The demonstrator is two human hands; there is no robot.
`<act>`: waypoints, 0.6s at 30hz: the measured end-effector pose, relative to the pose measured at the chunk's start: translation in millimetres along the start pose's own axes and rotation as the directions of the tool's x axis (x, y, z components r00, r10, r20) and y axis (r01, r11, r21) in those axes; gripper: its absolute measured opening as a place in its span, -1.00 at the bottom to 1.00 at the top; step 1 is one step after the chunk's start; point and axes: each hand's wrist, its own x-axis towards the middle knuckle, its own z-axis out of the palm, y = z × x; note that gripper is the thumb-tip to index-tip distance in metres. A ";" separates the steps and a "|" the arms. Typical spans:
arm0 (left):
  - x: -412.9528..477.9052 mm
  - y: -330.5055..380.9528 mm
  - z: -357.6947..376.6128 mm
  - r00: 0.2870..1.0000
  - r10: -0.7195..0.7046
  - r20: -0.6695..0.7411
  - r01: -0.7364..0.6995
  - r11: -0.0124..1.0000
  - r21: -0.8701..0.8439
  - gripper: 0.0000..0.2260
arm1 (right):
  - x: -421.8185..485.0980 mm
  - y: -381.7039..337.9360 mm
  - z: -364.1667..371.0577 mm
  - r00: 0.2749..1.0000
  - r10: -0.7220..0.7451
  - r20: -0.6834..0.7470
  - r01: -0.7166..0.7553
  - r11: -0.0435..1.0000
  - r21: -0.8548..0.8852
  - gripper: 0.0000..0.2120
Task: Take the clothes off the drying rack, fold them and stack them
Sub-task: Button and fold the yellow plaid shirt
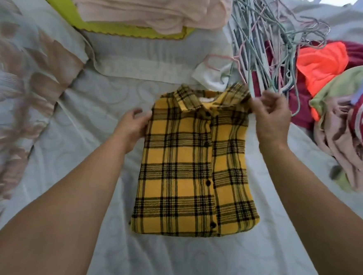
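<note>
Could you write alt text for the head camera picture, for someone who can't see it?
The left hand and right hand grip the shoulders of a folded yellow plaid shirt lying on a pale bed. Hangers and a heap of unfolded clothes lie to the right; folded pink cloth sits behind.

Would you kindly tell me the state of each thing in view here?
Plaid shirt: folded, buttoned, flat on the bed.
Left hand: grips the shirt's shoulder edge.
Right hand: pinches the shirt's other shoulder.
Hangers: bare, heaped loosely.
Pink cloths: folded, stacked.
Clothes pile: unfolded, crumpled.
</note>
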 end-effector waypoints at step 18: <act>-76.9 -93.0 14.4 0.983 0.140 -0.117 -0.062 0.859 0.508 -0.70 | -124.4 85.9 -53.2 0.961 0.278 -0.001 -0.255 0.879 -0.402 -0.84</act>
